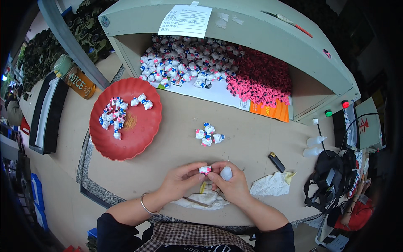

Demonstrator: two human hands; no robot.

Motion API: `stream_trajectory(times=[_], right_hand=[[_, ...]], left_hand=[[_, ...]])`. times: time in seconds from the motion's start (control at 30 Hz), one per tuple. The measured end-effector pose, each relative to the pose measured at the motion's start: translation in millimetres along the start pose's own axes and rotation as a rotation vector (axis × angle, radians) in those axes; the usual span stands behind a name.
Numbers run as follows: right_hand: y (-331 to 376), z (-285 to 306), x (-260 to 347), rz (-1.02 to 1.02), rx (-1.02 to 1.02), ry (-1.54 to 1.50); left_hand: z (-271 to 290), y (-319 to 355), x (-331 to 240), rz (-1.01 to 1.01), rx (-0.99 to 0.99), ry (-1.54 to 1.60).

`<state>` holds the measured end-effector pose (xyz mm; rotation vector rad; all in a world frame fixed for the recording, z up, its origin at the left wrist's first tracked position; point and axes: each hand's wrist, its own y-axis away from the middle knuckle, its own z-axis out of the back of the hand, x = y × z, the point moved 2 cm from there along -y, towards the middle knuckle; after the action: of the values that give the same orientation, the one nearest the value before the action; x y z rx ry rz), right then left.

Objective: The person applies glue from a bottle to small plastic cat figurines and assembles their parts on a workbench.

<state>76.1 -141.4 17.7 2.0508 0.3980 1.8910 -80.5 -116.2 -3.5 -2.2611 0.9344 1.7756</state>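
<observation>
Close to the table's front edge, my left hand [183, 180] pinches a small white figurine [204, 169] with a pink part on it. My right hand [233, 183] has its thumb and fingertips at the figurine's right side. It also grips a small whitish plastic bottle [226, 173] against its fingers. Just beyond my hands, a small group of white, blue and pink figurines [206, 140] lies on the table. Under my hands is a crumpled whitish cloth [202, 201], partly hidden by them.
A red scalloped bowl [142, 138] with several figurines stands at left. The shelf bin [310, 90] ahead holds heaped white figurines and pink parts. At right lie a black lighter [276, 162], a stained cloth [273, 185], small bottles [314, 152] and a black bag [329, 178]. A person in red [359, 215] sits beyond.
</observation>
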Motion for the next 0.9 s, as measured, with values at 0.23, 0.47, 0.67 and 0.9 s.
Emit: stream_trajectory(times=[0.23, 0.47, 0.67, 0.9], right_hand=[[-3, 6, -10, -0.094, 0.109, -0.115], [0, 6, -2, 0.217, 0.091, 0.128], [-5, 7, -6, 0.327, 0.090, 0.241], [-5, 3, -1, 0.537, 0.054, 0.401]], left_hand=[[-2, -1, 2, 0.023, 0.032, 0.048], [-4, -1, -2, 0.040, 0.108, 0.156], [0, -4, 3, 0.031, 0.120, 0.120], [-2, -1, 7, -0.048, 0.071, 0.242]])
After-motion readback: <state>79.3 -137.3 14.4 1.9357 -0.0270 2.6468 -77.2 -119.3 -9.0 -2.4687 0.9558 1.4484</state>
